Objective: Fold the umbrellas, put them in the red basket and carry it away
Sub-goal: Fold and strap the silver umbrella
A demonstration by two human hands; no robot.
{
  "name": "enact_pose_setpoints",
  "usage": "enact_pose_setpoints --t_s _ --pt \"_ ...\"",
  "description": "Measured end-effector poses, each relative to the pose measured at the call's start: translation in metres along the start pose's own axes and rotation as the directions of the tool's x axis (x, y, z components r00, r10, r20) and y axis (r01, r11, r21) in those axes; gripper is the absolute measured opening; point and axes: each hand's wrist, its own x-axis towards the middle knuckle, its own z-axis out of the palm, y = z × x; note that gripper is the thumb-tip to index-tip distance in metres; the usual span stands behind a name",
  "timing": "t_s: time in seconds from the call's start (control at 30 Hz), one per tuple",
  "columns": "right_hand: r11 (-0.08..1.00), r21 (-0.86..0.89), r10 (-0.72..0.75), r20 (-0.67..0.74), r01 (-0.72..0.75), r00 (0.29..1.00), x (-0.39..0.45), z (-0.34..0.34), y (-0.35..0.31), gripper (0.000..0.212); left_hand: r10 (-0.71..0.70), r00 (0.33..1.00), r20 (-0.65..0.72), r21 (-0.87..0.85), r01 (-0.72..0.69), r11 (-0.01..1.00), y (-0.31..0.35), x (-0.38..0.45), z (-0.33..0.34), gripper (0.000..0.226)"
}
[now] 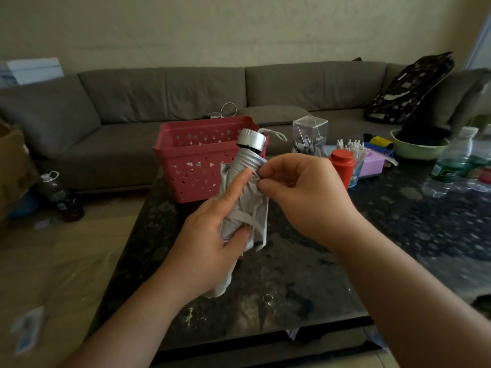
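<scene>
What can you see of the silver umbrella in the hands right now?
The silver umbrella is collapsed, its grey canopy fabric bunched in loose folds, not yet wrapped tight. Its silver ridged handle with a flat cap points up and away, a pale wrist cord looping off it. It is held tilted above the dark table, in front of the red basket. The left hand grips the fabric body; the right hand pinches fabric near the handle. A strap hangs loose.

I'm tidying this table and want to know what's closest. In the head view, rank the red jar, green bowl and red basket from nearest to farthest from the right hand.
From the right hand:
1. Red jar, just right of it on the table.
2. Red basket, behind and to the left.
3. Green bowl, far right, at the back.
</scene>
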Motion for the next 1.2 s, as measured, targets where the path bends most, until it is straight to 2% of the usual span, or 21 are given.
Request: enact_pose_setpoints --t_s 0.13,0.2,0.3,0.4,0.47,0.53,0.6,0.7,0.77,0.83,0.93,1.03,1.1,1.2 --pt "0.942 0.308 0.132 0.024 -0.133 0.991 0.0 -0.003 -0.004 0.017 -0.004 0.998 0.066 -0.252 0.021 0.968 0.003 0.001 -0.004 0.093" --pt "0.911 0.379 0.157 0.042 -0.161 0.987 0.001 -0.001 -0.006 0.017 -0.008 0.996 0.085 -0.346 0.037 0.937 0.003 0.001 -0.002 0.095" --pt "0.948 0.311 0.084 -0.019 -0.074 0.996 0.0 0.005 -0.005 0.018 -0.028 0.995 0.097 -0.451 0.069 0.89 0.002 0.0 0.002 0.095" --pt "0.982 0.186 -0.017 -0.074 0.03 0.997 0.0 0.004 0.002 0.032 -0.041 0.996 0.079 -0.493 0.075 0.867 0.002 0.0 0.0 0.094" --pt "0.962 0.271 0.039 -0.043 -0.026 0.998 0.002 0.004 0.009 0.041 -0.024 0.996 0.09 -0.526 0.068 0.848 0.001 -0.001 -0.003 0.094" --pt "0.863 0.492 0.102 0.054 -0.115 0.993 0.004 0.006 0.013 0.042 0.007 0.993 0.116 -0.558 0.059 0.828 0.002 -0.002 -0.004 0.093" --pt "0.702 0.69 0.105 0.145 -0.177 0.984 0.006 0.009 0.016 0.035 0.034 0.99 0.14 -0.591 0.056 0.805 0.003 -0.003 -0.004 0.092" --pt "0.504 0.828 0.072 0.245 -0.247 0.967 0.005 0.016 0.021 0.025 0.08 0.978 0.194 -0.637 0.063 0.768 0.004 -0.005 -0.002 0.096" --pt "0.432 0.862 0.059 0.268 -0.267 0.962 0.004 0.023 0.024 0.026 0.076 0.973 0.22 -0.666 0.093 0.74 0.005 -0.006 -0.002 0.097" --pt "0.477 0.84 0.094 0.242 -0.257 0.966 0.005 0.027 0.025 0.032 0.05 0.979 0.195 -0.674 0.097 0.733 0.007 -0.005 -0.001 0.096" --pt "0.697 0.679 0.234 0.088 -0.23 0.968 0.005 0.025 0.025 0.039 -0.069 0.994 0.083 -0.654 0.107 0.749 0.007 0.001 -0.002 0.097" --pt "0.834 0.523 0.236 -0.05 -0.176 0.97 -0.001 0.023 0.021 0.04 -0.15 0.988 -0.033 -0.618 0.098 0.78 0.005 0.006 -0.002 0.099" --pt "0.863 0.484 0.158 0.007 -0.142 0.987 -0.006 0.023 0.016 0.045 -0.173 0.981 -0.085 -0.612 0.085 0.786 0.005 0.008 -0.002 0.098" --pt "0.921 0.367 0.059 0.198 -0.129 0.979 -0.011 0.028 0.009 0.038 -0.164 0.977 -0.135 -0.599 0.051 0.799 0.006 0.008 -0.001 0.096"
